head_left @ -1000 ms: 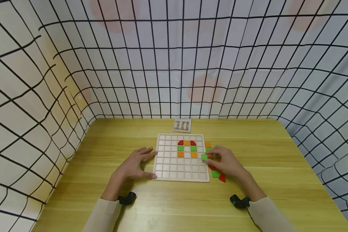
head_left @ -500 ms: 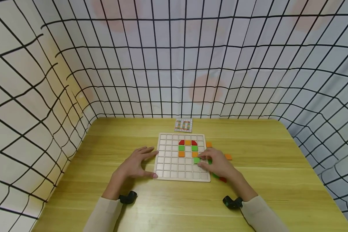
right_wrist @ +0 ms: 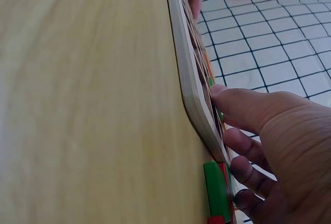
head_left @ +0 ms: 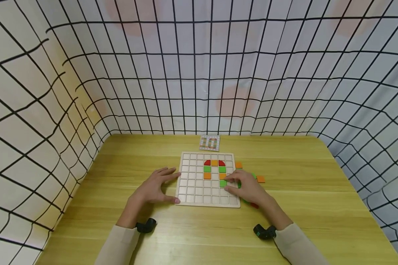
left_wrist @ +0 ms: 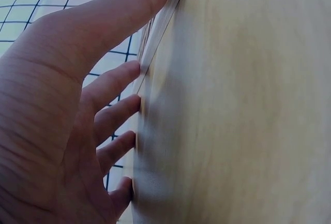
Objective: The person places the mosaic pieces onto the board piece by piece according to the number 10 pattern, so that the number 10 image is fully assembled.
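Observation:
A pale gridded board (head_left: 192, 200) lies on the table, with red, orange and green tiles in some cells. My right hand (head_left: 248, 187) is over its right side, thumb and index finger pinching the edges of a green square tile (head_left: 223, 183) directly below an orange tile (head_left: 222, 176). In the right wrist view the thumb (right_wrist: 240, 102) reaches over the board's rim, and the tile is mostly hidden. At the board's left edge my left hand (head_left: 154, 187) rests with fingers spread, thumb and index fingertips touching the rim. The left wrist view shows those fingers (left_wrist: 116, 81) extended.
Loose tiles lie right of the board, partly under my right hand, including an orange tile (head_left: 260, 179) and another orange tile (head_left: 238, 165). Behind the board is a small printed pattern card (head_left: 209, 142). A white curtain with black grid lines (head_left: 199, 88) encloses the wooden table (head_left: 199, 235).
My right hand has carried the green tile left from beyond the board's right edge into a cell under the orange tile. My left hand has stayed at the rim.

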A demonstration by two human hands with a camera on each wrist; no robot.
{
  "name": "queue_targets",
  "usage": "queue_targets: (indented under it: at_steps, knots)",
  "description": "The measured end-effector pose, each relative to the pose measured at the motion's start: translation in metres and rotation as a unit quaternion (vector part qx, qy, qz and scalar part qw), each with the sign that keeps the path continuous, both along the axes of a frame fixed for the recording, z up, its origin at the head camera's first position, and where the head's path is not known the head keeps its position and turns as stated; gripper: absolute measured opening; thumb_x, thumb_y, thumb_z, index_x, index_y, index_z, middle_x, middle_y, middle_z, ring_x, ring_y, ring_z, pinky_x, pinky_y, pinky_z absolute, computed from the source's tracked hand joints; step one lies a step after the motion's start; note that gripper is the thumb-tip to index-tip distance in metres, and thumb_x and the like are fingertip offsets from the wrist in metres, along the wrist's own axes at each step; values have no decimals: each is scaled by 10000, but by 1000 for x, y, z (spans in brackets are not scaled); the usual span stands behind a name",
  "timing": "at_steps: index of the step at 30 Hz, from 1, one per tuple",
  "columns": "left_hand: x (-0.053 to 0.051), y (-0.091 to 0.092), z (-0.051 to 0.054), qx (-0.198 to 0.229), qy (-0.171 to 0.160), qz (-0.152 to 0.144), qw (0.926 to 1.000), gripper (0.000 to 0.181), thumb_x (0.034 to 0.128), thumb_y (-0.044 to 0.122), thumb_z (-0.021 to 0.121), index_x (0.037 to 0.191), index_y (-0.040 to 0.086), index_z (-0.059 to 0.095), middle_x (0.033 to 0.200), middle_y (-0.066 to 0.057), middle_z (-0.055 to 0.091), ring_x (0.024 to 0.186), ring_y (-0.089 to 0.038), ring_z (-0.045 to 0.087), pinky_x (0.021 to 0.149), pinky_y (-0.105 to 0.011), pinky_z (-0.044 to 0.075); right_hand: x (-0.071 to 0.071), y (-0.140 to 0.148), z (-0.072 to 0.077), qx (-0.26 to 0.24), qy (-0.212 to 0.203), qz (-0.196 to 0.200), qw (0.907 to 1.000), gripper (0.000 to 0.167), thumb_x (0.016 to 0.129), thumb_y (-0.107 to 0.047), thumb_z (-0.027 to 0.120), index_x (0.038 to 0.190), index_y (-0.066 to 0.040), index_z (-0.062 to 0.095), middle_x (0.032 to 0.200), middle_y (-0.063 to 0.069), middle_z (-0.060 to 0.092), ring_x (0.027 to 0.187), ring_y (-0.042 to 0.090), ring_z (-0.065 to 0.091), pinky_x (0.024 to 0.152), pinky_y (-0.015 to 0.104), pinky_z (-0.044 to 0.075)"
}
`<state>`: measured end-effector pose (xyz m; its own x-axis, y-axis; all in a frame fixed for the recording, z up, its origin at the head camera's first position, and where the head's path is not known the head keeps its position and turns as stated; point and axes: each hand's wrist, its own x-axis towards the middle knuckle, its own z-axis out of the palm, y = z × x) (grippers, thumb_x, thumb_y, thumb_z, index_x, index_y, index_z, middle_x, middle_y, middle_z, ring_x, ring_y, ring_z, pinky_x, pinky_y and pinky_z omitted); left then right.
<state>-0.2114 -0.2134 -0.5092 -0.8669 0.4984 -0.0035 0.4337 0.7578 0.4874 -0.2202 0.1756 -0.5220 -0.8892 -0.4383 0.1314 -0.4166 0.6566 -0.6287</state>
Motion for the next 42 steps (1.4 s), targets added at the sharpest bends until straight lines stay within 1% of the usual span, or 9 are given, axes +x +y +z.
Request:
queue_targets:
  at_steps: [7,12,18,22,25,29,32,36,42]
  knots:
    - [0,-1,-1,14,46,-18,10000,984,715,676,834,1548,280,493,1663,-74,377,1545,-400,286,1180,-705,295,-1,-1,-1,-59,49,34,10000,291,898,-298,815,1161,-178,786,1059,-43,708,896,124,551,813,321,490]
    - [0,-1,-1,14,40,-5,10000,978,719,678,831,1549,287,490,1667,-69,370,1545,-395,286,1179,-702,300,-2,2,0,-310,-138,9,9994,293,893,-290,819,1159,-174,780,1044,-33,703,907,143,573,817,317,510]
    - [0,0,-1,-10,15,30,10000,976,723,684,825,1550,292,487,1669,-63,367,1546,-394,285,1177,-702,303,-2,15,3,-349,-342,-336,9982,334,903,-336,811,1197,-182,769,1175,1,703,1040,176,615,946,398,543]
    - [0,1,0,-3,-2,48,10000,984,720,686,827,1552,285,486,1669,-67,365,1546,-395,283,1176,-708,299,-2,32,6,-259,-389,-612,9970,317,901,-337,814,1175,-184,772,1156,-5,694,1017,178,606,913,376,548]
    - [1,1,1,32,-20,62,10000,985,716,672,839,1549,275,492,1667,-73,369,1544,-401,285,1175,-710,298,-2,47,6,-159,-302,-762,9965,308,914,-341,800,1174,-178,770,1112,-12,690,963,185,583,853,353,529]
    - [1,0,2,27,-32,59,10000,984,716,661,843,1548,271,493,1667,-75,369,1544,-400,285,1178,-707,297,-4,67,4,107,-75,-920,9957,325,940,-360,769,1204,-172,759,1147,4,686,1006,205,599,896,413,530]
    - [1,0,2,3,-27,35,10000,982,719,664,839,1549,272,491,1667,-78,368,1544,-399,286,1178,-704,299,-7,77,2,252,111,-895,9956,322,947,-337,763,1208,-148,756,1164,38,688,1050,233,622,939,474,529]
    - [1,0,2,10,0,7,10000,981,718,661,840,1548,269,493,1664,-83,373,1541,-402,290,1177,-705,300,-11,85,-2,328,256,-790,9960,270,969,-279,741,1196,-135,762,1121,38,696,1024,228,628,913,468,531]
    - [1,0,1,2,-16,22,10000,986,716,665,841,1552,281,486,1668,-74,366,1549,-394,278,1185,-703,287,-16,91,-2,293,145,-786,9964,244,1021,-260,667,1204,-129,764,1115,53,692,1014,232,629,884,447,531]
